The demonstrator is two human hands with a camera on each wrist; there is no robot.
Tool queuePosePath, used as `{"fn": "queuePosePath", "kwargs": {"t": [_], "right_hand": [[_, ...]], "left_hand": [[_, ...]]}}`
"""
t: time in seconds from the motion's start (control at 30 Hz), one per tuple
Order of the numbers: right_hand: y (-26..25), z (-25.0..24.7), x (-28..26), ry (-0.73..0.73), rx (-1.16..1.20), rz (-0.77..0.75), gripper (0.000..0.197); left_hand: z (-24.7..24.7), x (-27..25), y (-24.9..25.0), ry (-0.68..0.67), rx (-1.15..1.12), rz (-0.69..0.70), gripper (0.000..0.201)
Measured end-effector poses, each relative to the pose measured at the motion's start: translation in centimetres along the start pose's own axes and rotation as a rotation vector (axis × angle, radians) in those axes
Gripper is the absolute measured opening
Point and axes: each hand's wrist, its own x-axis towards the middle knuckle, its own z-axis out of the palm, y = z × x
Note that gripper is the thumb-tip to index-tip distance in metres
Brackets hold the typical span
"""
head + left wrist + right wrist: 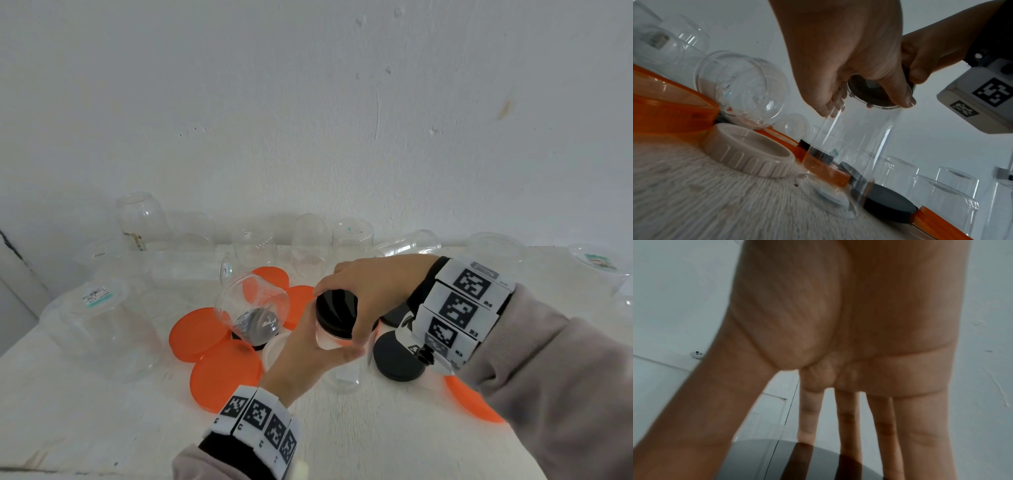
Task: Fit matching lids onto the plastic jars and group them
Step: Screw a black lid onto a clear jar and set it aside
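A small clear plastic jar (330,341) stands upright near the middle of the white table, and my left hand (310,351) grips its body from the near side. A black lid (337,310) sits on the jar's mouth. My right hand (368,294) comes from above and grips this lid by its rim, fingers and thumb curled round it. In the left wrist view the jar (857,138) reaches down to the table, with the black lid (877,95) on top under my right hand (920,65). The right wrist view shows fingers (846,418) reaching down over the black lid (760,459).
Several orange lids (198,332) lie left of the jar, one more (474,402) to the right. A loose black lid (397,358) and a white lid (274,347) lie close by. A tilted clear jar (251,308) leans on a lid. More clear jars (99,325) crowd the back and left.
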Motion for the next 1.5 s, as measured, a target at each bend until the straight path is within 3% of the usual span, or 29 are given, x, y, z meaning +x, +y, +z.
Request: {"fn": "queuePosePath", "kwargs": {"t": [0.23, 0.4, 0.53, 0.83, 1.0, 1.1, 1.37, 1.5], "right_hand": [[-0.1, 1.4, 0.4, 0.137, 0.046, 0.128, 0.074], [-0.2, 0.7, -0.2, -0.001, 0.025, 0.051, 0.087], [-0.2, 0.4, -0.3, -0.018, 0.055, -0.043, 0.075], [-0.4, 1.6, 0.7, 0.13, 0.013, 0.125, 0.076], [-0.3, 0.6, 0.0, -0.016, 0.045, 0.024, 0.085], [-0.1, 0.4, 0.0, 0.001, 0.071, -0.03, 0.076], [-0.5, 1.2, 0.4, 0.095, 0.01, 0.121, 0.078], [-0.6, 0.4, 0.1, -0.015, 0.003, 0.082, 0.085]], "left_hand": [[0.0, -0.1, 0.1, -0.009, -0.017, -0.021, 0.077], [0.1, -0.1, 0.1, 0.006, -0.018, -0.005, 0.076], [0.2, 0.0, 0.2, 0.005, -0.02, 0.011, 0.082], [0.1, -0.2, 0.1, 0.001, -0.03, -0.029, 0.082], [0.1, -0.1, 0.1, -0.001, -0.033, -0.007, 0.084], [0.1, -0.1, 0.3, 0.001, -0.034, 0.002, 0.085], [0.0, -0.2, 0.1, 0.004, -0.036, -0.032, 0.081], [0.1, -0.2, 0.2, 0.006, -0.037, -0.011, 0.08]]}}
